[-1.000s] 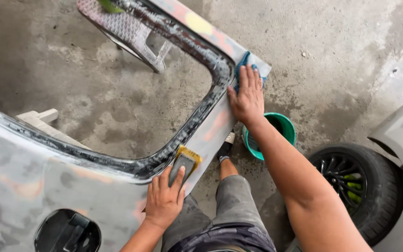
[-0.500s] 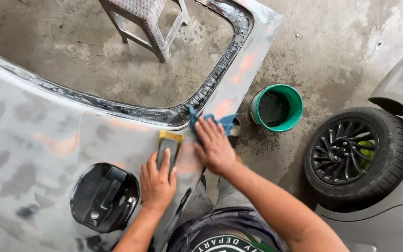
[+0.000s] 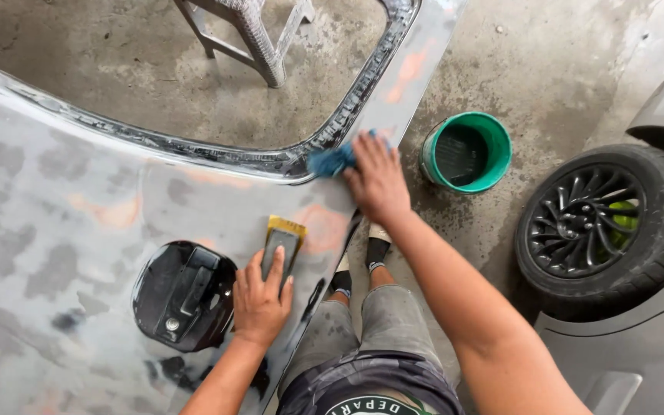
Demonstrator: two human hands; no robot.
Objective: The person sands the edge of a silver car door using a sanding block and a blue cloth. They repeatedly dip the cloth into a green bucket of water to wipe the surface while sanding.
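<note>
Nearby, green bucket (image 3: 466, 151) stands open.

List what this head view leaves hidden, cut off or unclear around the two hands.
- Blue cloth: mostly hidden under the right hand.
- Sanding block: lower end covered by left hand fingers.
- Car body panel: cut off left and bottom.
- Green bucket: contents too dark.

A green bucket (image 3: 466, 152) stands on the concrete floor (image 3: 547, 69). Right of the bucket sits a black car wheel (image 3: 597, 223) (green showing behind its spokes); up left of the bucket, a stool's legs (image 3: 259, 42).
</note>
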